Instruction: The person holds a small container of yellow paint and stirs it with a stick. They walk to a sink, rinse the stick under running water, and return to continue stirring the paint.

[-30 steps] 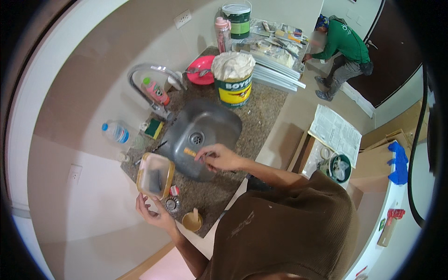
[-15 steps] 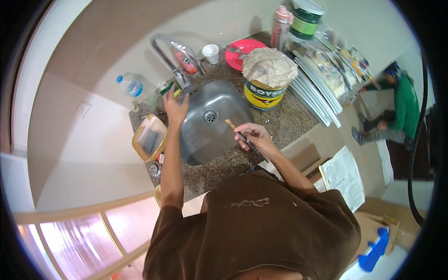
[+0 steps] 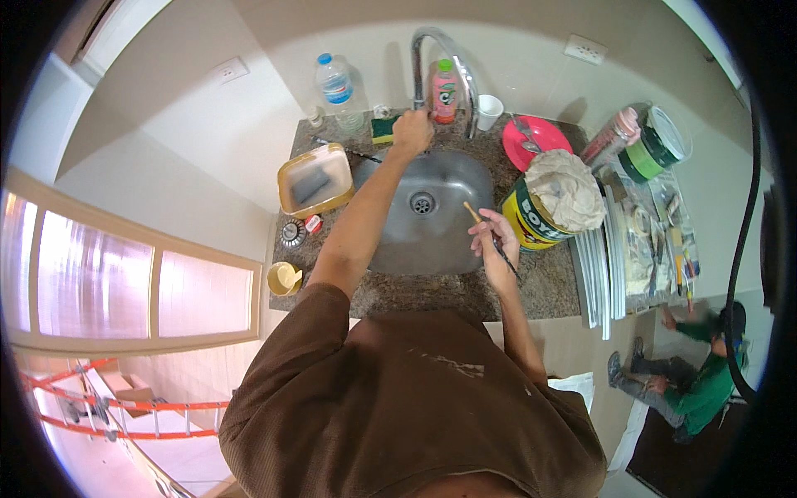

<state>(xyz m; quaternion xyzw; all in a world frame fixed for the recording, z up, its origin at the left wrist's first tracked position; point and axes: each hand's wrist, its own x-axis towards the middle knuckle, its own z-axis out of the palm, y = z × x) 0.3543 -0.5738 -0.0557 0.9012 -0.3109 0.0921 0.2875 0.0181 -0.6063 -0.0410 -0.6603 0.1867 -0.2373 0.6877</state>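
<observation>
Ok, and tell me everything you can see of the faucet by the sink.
The faucet is a tall, shiny, silvery tube that looks like metal, bent into a rounded gooseneck arch. It stands upright at the back of the sink, and a pink bottle shows through the arch. Its right end points down; its left side runs down to the left hand, which hides the lower end and seems to touch it. Any handle there cannot be made out.

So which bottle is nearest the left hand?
The green-capped bottle, just past the left hand. The blue-capped bottle stands farther left; the pink-capped bottle, far off to the right.
</observation>
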